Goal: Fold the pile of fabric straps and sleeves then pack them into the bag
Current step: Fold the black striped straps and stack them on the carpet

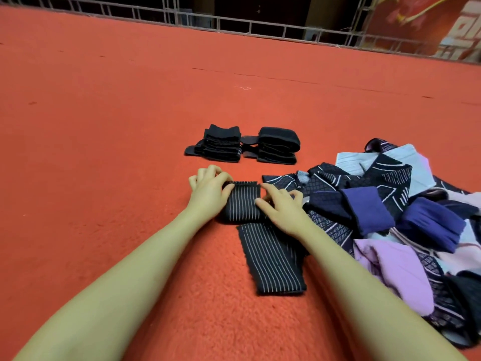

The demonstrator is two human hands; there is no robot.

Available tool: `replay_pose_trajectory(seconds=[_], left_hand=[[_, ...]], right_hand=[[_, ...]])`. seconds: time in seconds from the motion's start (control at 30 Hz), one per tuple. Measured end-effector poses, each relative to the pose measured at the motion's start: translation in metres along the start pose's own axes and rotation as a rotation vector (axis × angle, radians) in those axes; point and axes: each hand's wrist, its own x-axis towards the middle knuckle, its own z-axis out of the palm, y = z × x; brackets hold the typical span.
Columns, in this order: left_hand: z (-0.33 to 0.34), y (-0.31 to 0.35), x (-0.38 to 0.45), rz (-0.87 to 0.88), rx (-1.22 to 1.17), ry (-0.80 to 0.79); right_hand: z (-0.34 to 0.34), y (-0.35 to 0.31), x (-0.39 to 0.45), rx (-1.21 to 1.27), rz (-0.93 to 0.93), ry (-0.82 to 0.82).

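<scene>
A black strap with thin white stripes [270, 259] lies on the red carpet, its far end folded over into a thick wad [243, 201]. My left hand [208, 188] pinches the wad's far left corner. My right hand [282, 204] holds the wad's right edge with curled fingers. Beyond the hands stand two stacks of folded black straps [243, 147]. At the right lies a loose pile of sleeves and straps [390, 217] in black, purple, lilac and white. No bag is in view.
Red carpet [117, 126] covers the whole floor around me. A metal grid railing [234, 24] runs along its far edge, with a red banner [429, 24] behind it at the top right.
</scene>
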Motion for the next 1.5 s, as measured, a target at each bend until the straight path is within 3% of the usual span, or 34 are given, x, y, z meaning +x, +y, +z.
replay_pose_trajectory(seconds=[0.1,0.2,0.33,0.43,0.53,0.77,0.9,1.03,1.13,1.27,1.5], left_hand=[[0.011,-0.004,0.010,-0.038,0.097,-0.139],[0.014,-0.006,0.007,-0.067,0.063,-0.090],[0.013,-0.007,-0.002,0.207,0.071,-0.142],[0.005,-0.013,-0.019,0.291,-0.004,-0.145],[0.001,-0.024,-0.039,0.413,0.066,-0.118],[0.001,-0.016,-0.049,0.401,0.128,-0.041],[0.007,-0.007,-0.046,0.407,0.131,0.117],[-0.003,-0.009,-0.039,0.269,0.008,0.276],[-0.016,-0.008,-0.030,0.254,-0.039,0.308],[-0.028,-0.002,-0.017,0.251,-0.088,0.339],[-0.036,-0.006,0.005,0.207,-0.010,0.435]], right_hand=[[0.005,0.002,0.001,-0.181,-0.107,0.044],[0.006,0.001,0.002,-0.245,-0.168,0.001],[0.009,-0.001,0.001,-0.327,-0.153,-0.130],[0.008,-0.002,-0.003,-0.442,-0.197,-0.153],[0.008,-0.005,-0.005,-0.448,-0.181,-0.166],[0.014,-0.007,-0.011,-0.452,-0.182,-0.042],[0.014,-0.006,-0.011,-0.334,-0.153,0.000],[0.006,-0.006,-0.011,0.035,-0.108,0.197],[0.008,-0.009,-0.006,0.038,-0.154,0.282],[0.010,-0.026,0.008,0.181,-0.082,0.352],[0.004,-0.034,0.032,0.220,-0.059,0.219]])
